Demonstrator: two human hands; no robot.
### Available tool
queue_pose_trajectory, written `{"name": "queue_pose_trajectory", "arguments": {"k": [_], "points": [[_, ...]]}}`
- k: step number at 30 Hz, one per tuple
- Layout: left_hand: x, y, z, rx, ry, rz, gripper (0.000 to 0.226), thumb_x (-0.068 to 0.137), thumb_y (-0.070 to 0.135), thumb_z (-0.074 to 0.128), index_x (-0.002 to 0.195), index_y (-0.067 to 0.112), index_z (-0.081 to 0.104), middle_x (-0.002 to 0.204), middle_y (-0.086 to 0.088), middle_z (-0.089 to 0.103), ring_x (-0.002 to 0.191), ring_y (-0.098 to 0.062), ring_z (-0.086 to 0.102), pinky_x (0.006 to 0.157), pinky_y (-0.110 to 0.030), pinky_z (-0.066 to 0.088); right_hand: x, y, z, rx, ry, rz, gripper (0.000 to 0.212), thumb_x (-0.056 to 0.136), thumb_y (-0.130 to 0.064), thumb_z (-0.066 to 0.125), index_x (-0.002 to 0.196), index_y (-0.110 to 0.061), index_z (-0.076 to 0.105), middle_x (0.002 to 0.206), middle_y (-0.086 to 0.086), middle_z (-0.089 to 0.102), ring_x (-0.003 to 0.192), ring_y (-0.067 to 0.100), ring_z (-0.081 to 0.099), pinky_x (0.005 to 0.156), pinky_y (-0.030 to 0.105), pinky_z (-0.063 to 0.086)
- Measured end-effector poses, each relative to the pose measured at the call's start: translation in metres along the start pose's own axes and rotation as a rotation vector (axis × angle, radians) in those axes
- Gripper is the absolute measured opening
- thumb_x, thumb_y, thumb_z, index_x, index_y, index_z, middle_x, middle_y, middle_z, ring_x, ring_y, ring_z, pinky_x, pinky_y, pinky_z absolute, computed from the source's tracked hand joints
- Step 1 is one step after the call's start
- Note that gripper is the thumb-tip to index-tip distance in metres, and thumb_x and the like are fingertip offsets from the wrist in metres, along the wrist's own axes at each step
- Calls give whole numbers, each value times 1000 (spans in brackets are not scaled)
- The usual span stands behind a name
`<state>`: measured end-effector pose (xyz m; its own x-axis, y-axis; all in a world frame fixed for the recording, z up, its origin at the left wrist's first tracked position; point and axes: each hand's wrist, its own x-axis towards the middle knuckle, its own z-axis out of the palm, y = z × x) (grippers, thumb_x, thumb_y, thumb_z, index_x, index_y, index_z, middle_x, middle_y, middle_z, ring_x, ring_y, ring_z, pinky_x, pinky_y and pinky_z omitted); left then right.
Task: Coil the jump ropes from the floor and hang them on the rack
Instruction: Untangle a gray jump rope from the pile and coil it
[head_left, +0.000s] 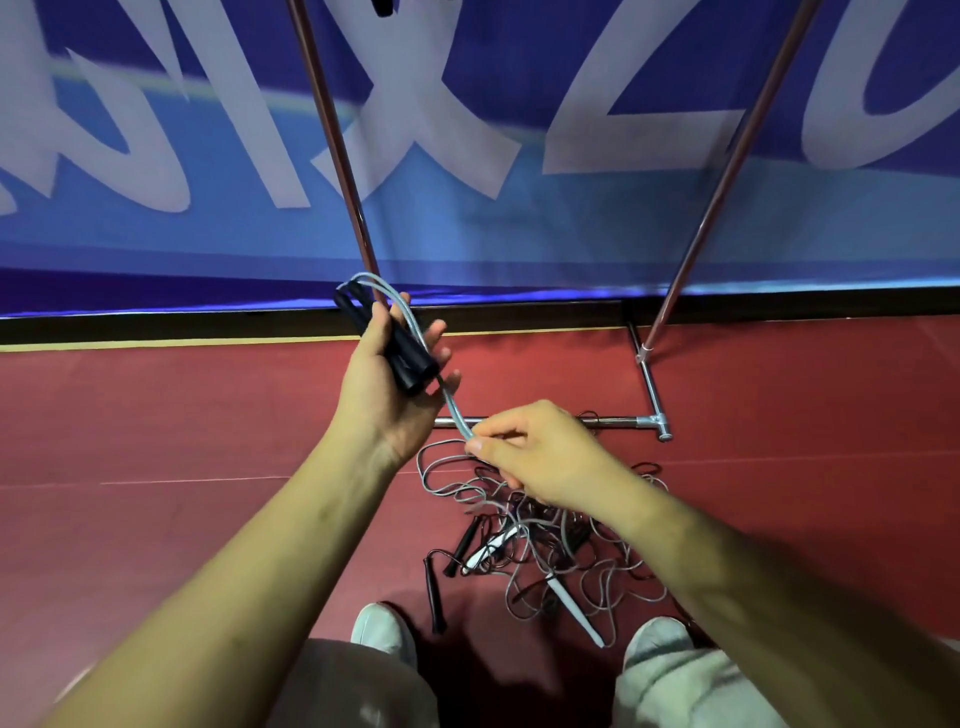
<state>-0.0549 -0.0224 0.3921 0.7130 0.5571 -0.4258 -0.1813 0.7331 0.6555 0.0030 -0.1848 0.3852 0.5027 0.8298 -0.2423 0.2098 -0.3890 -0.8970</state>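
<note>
Left hand (395, 374): raised left of centre, palm turned up, with fingers and thumb curled round a pair of black handles (410, 358) that lie side by side across the palm.
Grey jump rope (453, 410): its cord loops out past the far end of the handles, comes back across the left fingers and slants down to the right hand.
Right hand (540, 457): lower and just right of the left hand, with thumb and forefinger pinching the grey cord and the other fingers tucked under.
Pile of ropes (535, 545): on the floor beneath the right hand, a tangle of grey and dark cords with several loose black handles at its left side.
White handle (576, 613): lies slanted at the near edge of the pile.
Rack (337, 140): two reddish metal poles rise toward the top of the view, and its chrome base bar lies on the floor just beyond the pile, ending in a joint at the right.
Floor (208, 415): red, crossed by a thin pale line.
Banner (467, 249): blue with large pale letters, standing behind the rack along the far edge of the floor.
Shoes (384, 631): white, at the near edge, one on each side of the pile's near end.
</note>
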Motion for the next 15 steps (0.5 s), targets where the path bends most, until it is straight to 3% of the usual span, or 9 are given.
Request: {"name": "queue_pose_trajectory", "arguments": {"k": [3, 5, 7, 10, 13, 15], "points": [[-4, -6, 2, 4, -92, -43, 32, 96, 60, 42, 119, 44, 58, 114, -15, 71, 103, -30, 70, 77, -40, 58, -4, -7, 0, -68, -48, -9, 16, 95, -24, 62, 97, -15, 74, 40, -14, 48, 36, 0, 40, 46, 10, 33], [-4, -6, 3, 7, -91, -34, 29, 98, 56, 44, 120, 43, 56, 102, -15, 74, 85, -28, 74, 59, -30, 58, -8, -14, -2, -117, -44, -35, 15, 95, -25, 62, 95, -15, 73, 41, -22, 50, 41, -6, 47, 49, 6, 32], [-1, -4, 2, 20, -40, 8, 29, 97, 51, 49, 122, 38, 56, 75, -4, 64, 54, -17, 61, 40, -19, 43, -10, -18, -3, -207, -6, -83, 14, 93, -30, 63, 89, -19, 71, 44, -17, 49, 44, 0, 45, 50, 13, 34], [7, -3, -3, 89, 18, 57, 31, 99, 45, 52, 125, 29, 53, 60, 2, 38, 43, -11, 37, 37, -17, 27, -15, -21, -3, -405, 12, -111, 11, 88, -32, 63, 96, -25, 67, 55, -8, 52, 53, 11, 48, 54, 29, 40], [7, -4, -6, 338, 134, 200, 18, 100, 36, 55, 101, 18, 52, 53, 4, 39, 41, -12, 36, 41, -19, 26, -19, -23, -3, -438, -121, -43, 11, 89, -22, 59, 100, -23, 62, 65, -6, 58, 56, 11, 60, 53, 27, 44], [6, -2, -5, 546, 201, 320, 26, 100, 30, 56, 80, 19, 44, 50, 4, 40, 39, -12, 38, 42, -21, 29, -19, -25, -6, -478, -128, -24, 8, 89, -22, 59, 96, -20, 63, 72, -4, 60, 63, 16, 63, 58, 29, 50]]}}
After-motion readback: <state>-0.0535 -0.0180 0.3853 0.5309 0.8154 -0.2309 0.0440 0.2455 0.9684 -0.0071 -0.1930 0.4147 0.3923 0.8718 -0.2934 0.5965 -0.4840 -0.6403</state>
